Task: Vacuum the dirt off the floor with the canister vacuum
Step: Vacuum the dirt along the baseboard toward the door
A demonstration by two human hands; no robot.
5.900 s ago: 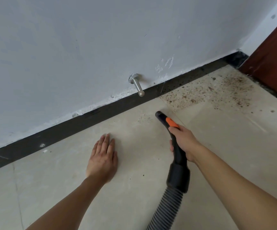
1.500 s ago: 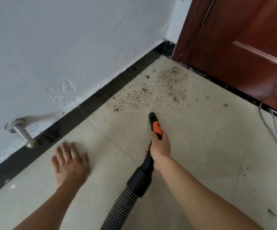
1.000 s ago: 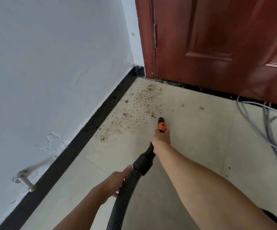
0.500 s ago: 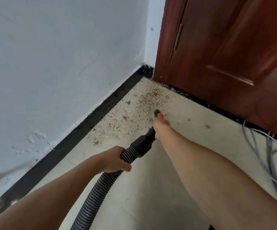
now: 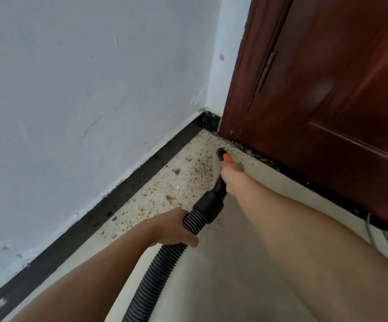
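Observation:
Brown dirt (image 5: 183, 182) is scattered over the beige floor tiles in the corner between the white wall and the door. My right hand (image 5: 231, 175) grips the black vacuum handle (image 5: 213, 196), whose orange-marked nozzle tip (image 5: 222, 154) points into the corner close to the door's foot. My left hand (image 5: 174, 226) holds the grey ribbed hose (image 5: 155, 275) just behind the black cuff. The canister itself is out of view.
A white wall (image 5: 83, 89) with a black skirting strip (image 5: 123, 194) runs along the left. A dark red wooden door (image 5: 327, 89) closes off the right. Grey cables (image 5: 378, 238) lie on the floor at the right edge by the door.
My left hand left the floor and took hold of the hose. I have moved closer to the corner, and the nozzle has advanced across the dirt patch toward the door's foot.

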